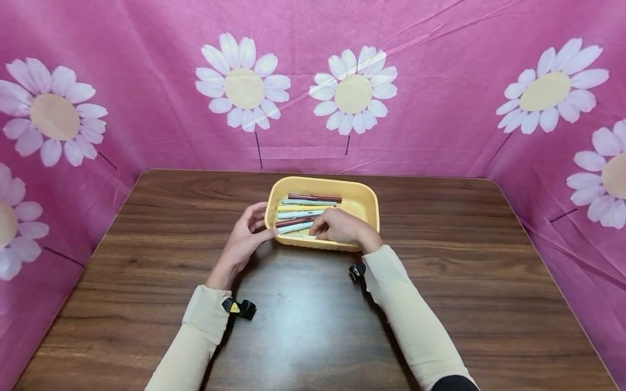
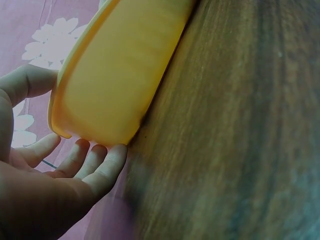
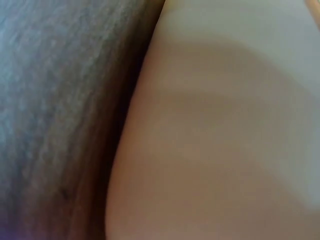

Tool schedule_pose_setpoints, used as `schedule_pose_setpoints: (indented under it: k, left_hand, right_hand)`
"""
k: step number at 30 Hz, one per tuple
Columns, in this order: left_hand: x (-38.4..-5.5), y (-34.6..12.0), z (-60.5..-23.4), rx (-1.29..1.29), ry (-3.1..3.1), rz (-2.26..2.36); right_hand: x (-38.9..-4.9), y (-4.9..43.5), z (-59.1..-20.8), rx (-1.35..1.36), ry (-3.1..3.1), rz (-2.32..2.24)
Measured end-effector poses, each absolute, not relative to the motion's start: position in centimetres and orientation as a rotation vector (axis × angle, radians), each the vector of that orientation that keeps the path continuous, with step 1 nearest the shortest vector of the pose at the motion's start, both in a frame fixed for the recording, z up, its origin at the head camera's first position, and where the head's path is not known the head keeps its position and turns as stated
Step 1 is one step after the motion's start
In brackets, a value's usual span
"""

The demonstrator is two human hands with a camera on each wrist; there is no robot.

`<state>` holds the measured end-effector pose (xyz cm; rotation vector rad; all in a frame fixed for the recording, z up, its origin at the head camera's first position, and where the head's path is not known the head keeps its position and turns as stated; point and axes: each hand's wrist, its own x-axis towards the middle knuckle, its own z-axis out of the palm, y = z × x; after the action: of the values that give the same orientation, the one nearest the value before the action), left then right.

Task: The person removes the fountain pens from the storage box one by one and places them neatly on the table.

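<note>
On the table stands a yellow plastic bin with several pens lying side by side in it. Dark red pens, a yellow pen and pale blue-white ones are among them. My left hand holds the bin's left end, thumb at the near corner; in the left wrist view its fingertips touch the outer wall. Inside the bin, my right hand has curled fingers at a whitish pen by the near wall. Its fingertips are partly hidden. Mostly blurred skin fills the right wrist view.
The brown wood-grain table extends around the bin. Behind it and at both sides hangs a pink cloth printed with white daisies. Small black cameras are worn at both wrists.
</note>
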<state>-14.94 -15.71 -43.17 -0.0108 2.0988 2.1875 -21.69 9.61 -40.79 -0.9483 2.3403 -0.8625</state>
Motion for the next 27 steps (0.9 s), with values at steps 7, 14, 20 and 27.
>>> schedule_pose_setpoints:
  k: [7, 14, 20, 27]
  left_hand:
    - [-14.9, -15.5, -43.2, -0.03, 2.107, 2.168]
    - [-15.0, -15.5, -43.1, -0.03, 2.111, 2.168]
    - [-15.0, -15.4, -43.0, -0.027, 2.122, 2.164]
    - [-14.9, -15.5, -43.0, -0.026, 2.123, 2.167]
  right_hand:
    - [-21.8, 9.9, -41.0, -0.99, 2.295, -0.895]
    - [-22.1, 10.0, -41.0, -1.062, 2.216, -0.959]
    - [-22.4, 10.4, -41.1, -1.082, 2.139, -1.032]
    - [-22.6, 10.8, -41.0, -1.064, 2.105, -1.105]
